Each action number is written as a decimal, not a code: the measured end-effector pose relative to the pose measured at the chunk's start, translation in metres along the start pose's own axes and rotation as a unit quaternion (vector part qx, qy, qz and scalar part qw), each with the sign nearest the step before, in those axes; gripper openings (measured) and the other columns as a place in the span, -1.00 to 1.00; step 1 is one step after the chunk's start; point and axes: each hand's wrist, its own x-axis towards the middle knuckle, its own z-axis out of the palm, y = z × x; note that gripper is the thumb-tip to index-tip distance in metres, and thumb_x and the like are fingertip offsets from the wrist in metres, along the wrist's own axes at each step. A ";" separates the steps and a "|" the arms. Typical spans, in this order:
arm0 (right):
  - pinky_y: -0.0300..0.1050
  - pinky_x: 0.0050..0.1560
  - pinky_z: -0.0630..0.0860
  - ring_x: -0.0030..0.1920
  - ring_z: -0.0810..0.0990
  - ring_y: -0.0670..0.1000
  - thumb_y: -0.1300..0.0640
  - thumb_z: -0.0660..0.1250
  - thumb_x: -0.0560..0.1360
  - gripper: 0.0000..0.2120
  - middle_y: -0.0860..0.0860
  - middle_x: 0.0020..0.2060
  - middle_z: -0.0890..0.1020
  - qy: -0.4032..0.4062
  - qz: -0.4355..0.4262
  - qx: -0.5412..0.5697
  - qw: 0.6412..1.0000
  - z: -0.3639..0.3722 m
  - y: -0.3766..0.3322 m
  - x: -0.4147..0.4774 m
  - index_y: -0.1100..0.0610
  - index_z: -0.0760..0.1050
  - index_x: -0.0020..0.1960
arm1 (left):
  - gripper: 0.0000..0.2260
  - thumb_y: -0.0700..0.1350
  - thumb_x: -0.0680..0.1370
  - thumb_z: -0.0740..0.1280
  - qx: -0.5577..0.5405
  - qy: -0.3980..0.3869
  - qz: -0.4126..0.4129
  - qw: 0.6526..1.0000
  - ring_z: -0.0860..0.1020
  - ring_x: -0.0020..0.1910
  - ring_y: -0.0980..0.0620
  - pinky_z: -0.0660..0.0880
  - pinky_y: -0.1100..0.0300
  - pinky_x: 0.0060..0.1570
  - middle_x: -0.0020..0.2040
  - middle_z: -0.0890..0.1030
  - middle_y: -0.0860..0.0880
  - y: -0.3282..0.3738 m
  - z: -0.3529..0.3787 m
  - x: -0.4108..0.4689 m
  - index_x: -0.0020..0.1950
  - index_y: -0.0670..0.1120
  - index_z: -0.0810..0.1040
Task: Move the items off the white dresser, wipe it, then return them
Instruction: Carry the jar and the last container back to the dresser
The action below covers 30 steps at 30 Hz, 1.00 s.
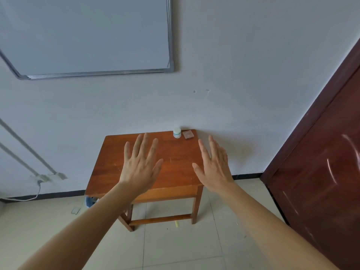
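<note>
Head: left hand [139,166], right hand [213,168] spread, empty, above table [175,162].

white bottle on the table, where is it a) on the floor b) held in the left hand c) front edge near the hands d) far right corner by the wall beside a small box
d: the white bottle stands at the far right corner of the table, left of a small box; the left hand and right hand are open and empty.

Left hand [140,168] and right hand [214,170] are bare, forearms too.
</note>
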 end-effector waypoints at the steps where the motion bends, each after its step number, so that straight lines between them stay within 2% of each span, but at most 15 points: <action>1: 0.18 0.56 -0.06 0.58 -0.12 0.17 -0.18 0.11 0.61 -0.27 0.15 0.58 -0.22 -0.003 0.009 -0.005 1.000 0.003 0.005 0.011 0.03 -0.18 0.61 | -0.40 0.24 0.63 -0.12 -0.001 -0.012 0.003 1.000 -0.08 0.57 -0.13 -0.02 -0.27 0.48 0.59 0.00 -0.16 -0.005 0.009 0.016 0.59 -0.05 0.05; 4: 0.17 0.56 -0.06 0.58 -0.12 0.18 -0.19 0.10 0.61 -0.28 0.17 0.58 -0.21 -0.015 0.040 -0.013 0.999 0.016 0.025 0.042 0.04 -0.14 0.61 | -0.40 0.24 0.63 -0.13 -0.009 -0.038 0.010 0.999 -0.14 0.57 -0.11 -0.11 -0.21 0.50 0.60 -0.06 -0.13 -0.007 0.037 0.060 0.60 -0.03 -0.01; 12: 0.11 0.56 -0.06 0.59 -0.15 0.16 -0.18 0.09 0.63 -0.34 0.16 0.58 -0.20 -0.067 0.078 0.009 0.995 0.073 0.096 0.155 0.05 -0.06 0.61 | -0.41 0.19 0.65 -0.04 -0.014 -0.132 0.024 0.991 -0.23 0.56 -0.08 -0.12 -0.18 0.51 0.59 -0.21 -0.10 0.010 0.119 0.178 0.60 -0.01 -0.13; 17: 0.10 0.56 -0.02 0.58 -0.05 0.16 -0.16 0.07 0.64 -0.40 0.17 0.58 -0.04 -0.134 0.073 0.048 0.987 0.118 0.129 0.229 0.06 0.05 0.59 | -0.42 0.18 0.65 0.01 -0.034 -0.210 -0.054 0.976 -0.20 0.57 -0.07 -0.07 -0.15 0.52 0.60 -0.17 -0.07 0.010 0.173 0.237 0.60 0.00 -0.09; 20: 0.09 0.55 0.01 0.58 -0.01 0.15 -0.13 0.07 0.64 -0.43 0.17 0.58 0.01 -0.172 0.053 0.064 0.982 0.151 0.140 0.267 0.06 0.07 0.58 | -0.43 0.16 0.65 0.02 -0.046 -0.226 -0.092 0.969 -0.19 0.57 -0.06 -0.05 -0.14 0.52 0.60 -0.14 -0.07 0.009 0.204 0.261 0.60 0.00 -0.08; 25: 0.09 0.54 0.06 0.57 0.05 0.17 -0.10 0.11 0.64 -0.40 0.16 0.58 0.01 -0.208 0.053 0.081 0.973 0.213 0.140 0.293 0.04 0.00 0.59 | -0.44 0.12 0.65 0.06 -0.089 -0.215 -0.137 0.963 -0.13 0.58 -0.06 -0.02 -0.11 0.50 0.61 -0.07 -0.05 0.004 0.257 0.287 0.59 0.02 -0.03; 30: 0.14 0.53 0.10 0.56 0.06 0.21 -0.08 0.17 0.62 -0.29 0.20 0.58 -0.02 -0.198 0.055 0.065 0.977 0.271 0.130 0.291 0.05 -0.14 0.61 | -0.42 0.08 0.64 0.11 -0.125 -0.225 -0.102 0.961 -0.13 0.57 -0.12 0.01 -0.15 0.51 0.60 -0.16 -0.09 0.002 0.310 0.309 0.59 0.09 -0.09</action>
